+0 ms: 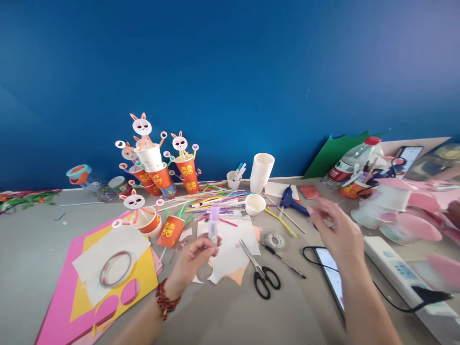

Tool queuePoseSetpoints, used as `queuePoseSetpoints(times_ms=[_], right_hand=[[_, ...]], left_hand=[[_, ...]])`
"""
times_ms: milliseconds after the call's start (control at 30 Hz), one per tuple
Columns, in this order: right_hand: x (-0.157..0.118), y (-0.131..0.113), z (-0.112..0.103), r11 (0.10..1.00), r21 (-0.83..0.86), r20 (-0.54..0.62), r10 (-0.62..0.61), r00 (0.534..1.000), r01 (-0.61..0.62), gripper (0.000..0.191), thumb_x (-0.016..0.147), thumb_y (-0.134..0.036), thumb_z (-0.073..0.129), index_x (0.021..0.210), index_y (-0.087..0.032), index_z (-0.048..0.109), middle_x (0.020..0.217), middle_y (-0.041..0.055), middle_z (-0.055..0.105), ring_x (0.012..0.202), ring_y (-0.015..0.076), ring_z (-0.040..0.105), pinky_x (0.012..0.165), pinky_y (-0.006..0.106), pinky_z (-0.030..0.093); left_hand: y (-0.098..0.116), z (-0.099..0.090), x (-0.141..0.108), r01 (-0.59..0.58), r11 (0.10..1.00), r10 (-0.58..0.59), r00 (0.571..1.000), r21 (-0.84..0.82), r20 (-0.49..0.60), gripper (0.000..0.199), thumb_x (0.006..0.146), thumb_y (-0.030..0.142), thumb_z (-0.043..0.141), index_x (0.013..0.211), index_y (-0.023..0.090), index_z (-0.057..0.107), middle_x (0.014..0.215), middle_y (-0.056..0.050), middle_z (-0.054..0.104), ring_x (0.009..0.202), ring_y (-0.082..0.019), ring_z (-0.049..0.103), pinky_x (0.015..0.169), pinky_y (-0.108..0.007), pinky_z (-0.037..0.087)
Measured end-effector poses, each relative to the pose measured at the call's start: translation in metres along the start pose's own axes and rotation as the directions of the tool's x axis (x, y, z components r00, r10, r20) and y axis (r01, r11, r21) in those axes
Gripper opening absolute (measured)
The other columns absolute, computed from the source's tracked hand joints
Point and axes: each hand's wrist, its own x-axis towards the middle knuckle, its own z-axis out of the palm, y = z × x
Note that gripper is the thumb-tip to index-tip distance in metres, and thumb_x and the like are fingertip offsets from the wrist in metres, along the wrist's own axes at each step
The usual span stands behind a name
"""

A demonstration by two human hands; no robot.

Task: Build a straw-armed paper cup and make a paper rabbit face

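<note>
My left hand (pixel 192 261) holds a small purple glue stick (pixel 213 223) upright above white paper scraps (pixel 230 247). A red bead bracelet sits on that wrist. My right hand (pixel 336 227) is blurred, fingers spread and holding nothing, raised over a phone (pixel 330 275) and close to the blue glue gun (pixel 291 200). Black-handled scissors (pixel 260 270) lie between the two hands. A white paper cup (pixel 255 203) stands just beyond the glue stick.
Orange cups with paper rabbit heads (pixel 158 167) cluster at the back left beside coloured straws (pixel 212 199). A stack of white cups (pixel 261 171), tape roll (pixel 275 239), pink and yellow sheets (pixel 89 287), a power strip (pixel 395 268) and a bottle (pixel 354 160) surround the work area.
</note>
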Motion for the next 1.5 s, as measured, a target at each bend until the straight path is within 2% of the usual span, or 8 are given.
queuePoseSetpoints(times_ms=[100, 267, 367, 467, 767, 1100, 1200, 1500], right_hand=[[-0.001, 0.000, -0.005, 0.986, -0.168, -0.065, -0.026, 0.998, 0.015, 0.046, 0.093, -0.048, 0.052, 0.131, -0.025, 0.060, 0.130, 0.0133, 0.060, 0.071, 0.0208, 0.068, 0.065, 0.035, 0.052], [-0.013, -0.031, -0.004, 0.961, -0.206, -0.168, -0.222, 0.960, 0.186, 0.037, 0.095, -0.049, 0.051, 0.087, -0.020, 0.073, 0.113, 0.0136, 0.071, 0.101, 0.0329, 0.064, 0.098, 0.051, 0.045], [-0.030, -0.059, 0.006, 0.970, 0.086, 0.096, -0.236, 0.967, 0.229, 0.037, 0.094, -0.048, 0.052, 0.110, -0.019, 0.068, 0.109, 0.0132, 0.068, 0.086, 0.0261, 0.066, 0.078, 0.039, 0.053], [-0.049, -0.086, 0.023, 0.902, 0.431, 0.477, -0.261, 0.839, 0.036, 0.040, 0.094, -0.047, 0.049, 0.122, -0.020, 0.058, 0.083, 0.0037, 0.067, 0.060, 0.0164, 0.060, 0.054, 0.026, 0.047], [-0.091, -0.116, 0.057, 0.905, 0.424, 0.545, -0.226, 0.807, -0.033, 0.038, 0.097, -0.044, 0.045, 0.066, -0.021, 0.047, 0.052, -0.0055, 0.046, 0.048, 0.0112, 0.043, 0.050, 0.022, 0.033], [-0.019, -0.048, 0.030, 0.966, 0.255, 0.065, 0.020, 0.998, -0.036, 0.038, 0.098, -0.040, 0.034, 0.073, -0.022, 0.055, 0.061, 0.0026, 0.060, 0.056, 0.0182, 0.054, 0.052, 0.026, 0.035], [0.000, -0.020, 0.040, 0.954, -0.287, 0.282, 0.003, 0.959, 0.081, 0.028, 0.096, -0.038, 0.038, 0.091, -0.022, 0.060, 0.073, 0.0040, 0.069, 0.060, 0.0196, 0.060, 0.051, 0.025, 0.030], [-0.018, 0.000, 0.083, 0.903, -0.332, 0.502, -0.074, 0.862, 0.271, 0.021, 0.092, -0.040, 0.053, 0.099, -0.023, 0.062, 0.076, 0.0059, 0.072, 0.067, 0.0244, 0.067, 0.048, 0.026, 0.024]], left_hand=[[0.001, -0.023, -0.008, -0.023, 0.998, 0.028, 0.994, 0.050, -0.107, 0.028, 0.086, 0.044, 0.068, 0.076, 0.018, 0.069, 0.101, -0.010, 0.069, 0.115, -0.029, 0.060, 0.095, -0.037, 0.048], [0.001, -0.018, -0.020, -0.128, 0.927, 0.129, 0.991, 0.354, 0.019, 0.020, 0.092, 0.034, 0.059, 0.082, 0.020, 0.070, 0.096, -0.008, 0.067, 0.102, -0.025, 0.063, 0.091, -0.034, 0.048], [0.006, 0.001, -0.025, -0.164, 0.883, 0.118, 0.984, 0.440, 0.131, 0.018, 0.093, 0.030, 0.056, 0.084, 0.022, 0.070, 0.098, -0.007, 0.066, 0.103, -0.024, 0.062, 0.088, -0.030, 0.048], [0.012, 0.016, -0.029, -0.195, 0.881, 0.097, 0.966, 0.431, 0.239, 0.015, 0.091, 0.025, 0.057, 0.090, 0.023, 0.071, 0.108, -0.007, 0.063, 0.102, -0.022, 0.061, 0.088, -0.028, 0.047], [0.010, 0.038, -0.028, -0.118, 0.965, 0.011, 0.911, 0.235, 0.413, 0.017, 0.086, 0.033, 0.066, 0.082, 0.022, 0.077, 0.103, -0.007, 0.058, 0.100, -0.022, 0.057, 0.092, -0.031, 0.045], [-0.002, 0.028, -0.034, 0.211, 0.965, -0.097, 0.834, -0.153, 0.543, 0.030, 0.081, 0.045, 0.073, 0.078, 0.015, 0.071, 0.094, -0.008, 0.062, 0.081, -0.017, 0.057, 0.076, -0.027, 0.045], [-0.003, 0.022, -0.035, 0.106, 0.988, -0.039, 0.882, -0.117, 0.470, 0.025, 0.084, 0.040, 0.071, 0.077, 0.015, 0.071, 0.106, -0.010, 0.060, 0.107, -0.024, 0.054, 0.092, -0.032, 0.041], [0.002, 0.028, -0.032, 0.001, 0.996, 0.033, 0.917, -0.086, 0.397, 0.016, 0.086, 0.029, 0.069, 0.079, 0.015, 0.073, 0.107, -0.011, 0.059, 0.110, -0.025, 0.053, 0.096, -0.036, 0.040]])
